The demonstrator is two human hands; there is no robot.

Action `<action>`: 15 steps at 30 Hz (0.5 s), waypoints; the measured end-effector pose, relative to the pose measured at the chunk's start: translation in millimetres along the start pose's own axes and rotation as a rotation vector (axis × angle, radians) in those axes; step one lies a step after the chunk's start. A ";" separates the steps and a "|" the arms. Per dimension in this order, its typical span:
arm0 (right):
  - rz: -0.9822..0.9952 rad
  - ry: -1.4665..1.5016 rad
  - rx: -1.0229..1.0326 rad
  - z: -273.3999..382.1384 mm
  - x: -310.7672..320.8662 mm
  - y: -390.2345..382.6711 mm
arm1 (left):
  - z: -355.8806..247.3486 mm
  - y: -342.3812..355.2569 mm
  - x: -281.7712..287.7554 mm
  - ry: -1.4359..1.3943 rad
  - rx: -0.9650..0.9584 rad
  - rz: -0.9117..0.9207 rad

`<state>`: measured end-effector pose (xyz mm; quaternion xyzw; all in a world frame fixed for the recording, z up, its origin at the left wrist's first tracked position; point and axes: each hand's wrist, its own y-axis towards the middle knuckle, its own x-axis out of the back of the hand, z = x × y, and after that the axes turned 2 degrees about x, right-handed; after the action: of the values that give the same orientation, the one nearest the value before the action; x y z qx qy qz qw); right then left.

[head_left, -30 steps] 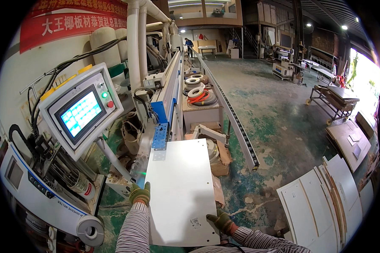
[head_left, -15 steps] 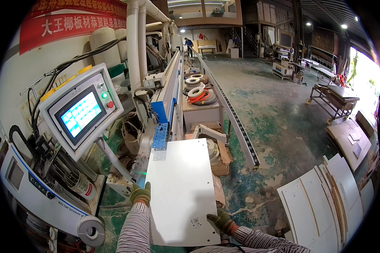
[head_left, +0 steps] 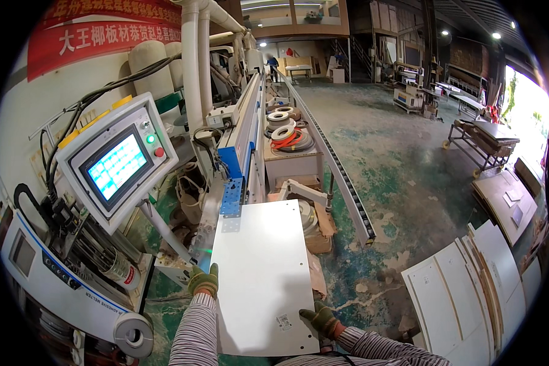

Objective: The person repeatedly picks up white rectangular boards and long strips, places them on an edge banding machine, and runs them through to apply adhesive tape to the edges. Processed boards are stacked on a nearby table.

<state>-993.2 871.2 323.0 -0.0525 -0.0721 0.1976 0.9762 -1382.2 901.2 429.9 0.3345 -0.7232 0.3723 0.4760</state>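
Observation:
A long white rectangular panel (head_left: 262, 262) lies in front of me, with small holes along its right edge and a printed label near its close end. Its far end meets a perforated blue plate (head_left: 232, 196) on the edge banding machine (head_left: 241, 155). My left hand (head_left: 202, 281), in a green work glove, grips the panel's left edge, fingers partly hidden. At the near right edge my right hand (head_left: 319, 319), gloved alike, holds the panel with its thumb over the top face. The fingers below that edge are hidden.
A control panel with a lit screen (head_left: 117, 166) stands at left, above a grey-white adhesive machine (head_left: 61, 280). A roller rail (head_left: 329, 152) runs along the right of stacked edge-band rolls (head_left: 291, 139). White boards (head_left: 439, 299) lean at lower right. A person (head_left: 272, 63) stands far back.

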 end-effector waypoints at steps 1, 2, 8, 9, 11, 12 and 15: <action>-0.001 -0.009 -0.006 -0.7 0.5 0.0 | -0.2 -1.0 -0.1 0.000 0.003 0.001; -0.001 -0.018 -0.011 -0.3 0.8 0.0 | -0.8 -2.5 0.6 0.002 0.006 0.002; 0.005 -0.042 -0.038 1.1 1.0 0.1 | -1.3 -4.5 2.9 0.017 0.012 0.010; 0.003 -0.037 -0.046 2.7 1.0 -0.2 | -1.8 -4.5 3.5 0.019 0.015 0.016; -0.001 -0.027 -0.062 6.8 1.2 -1.2 | -2.8 -4.1 4.7 0.020 0.019 0.026; 0.000 -0.036 -0.063 6.9 1.0 -1.0 | -2.8 -4.6 4.6 0.021 0.019 0.032; -0.001 -0.026 -0.065 4.8 0.8 -0.6 | -4.2 -5.5 5.8 0.024 0.029 0.043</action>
<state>-993.0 871.3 328.0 -0.0816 -0.0912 0.1955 0.9730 -1377.6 901.3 437.6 0.3215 -0.7187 0.3969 0.4717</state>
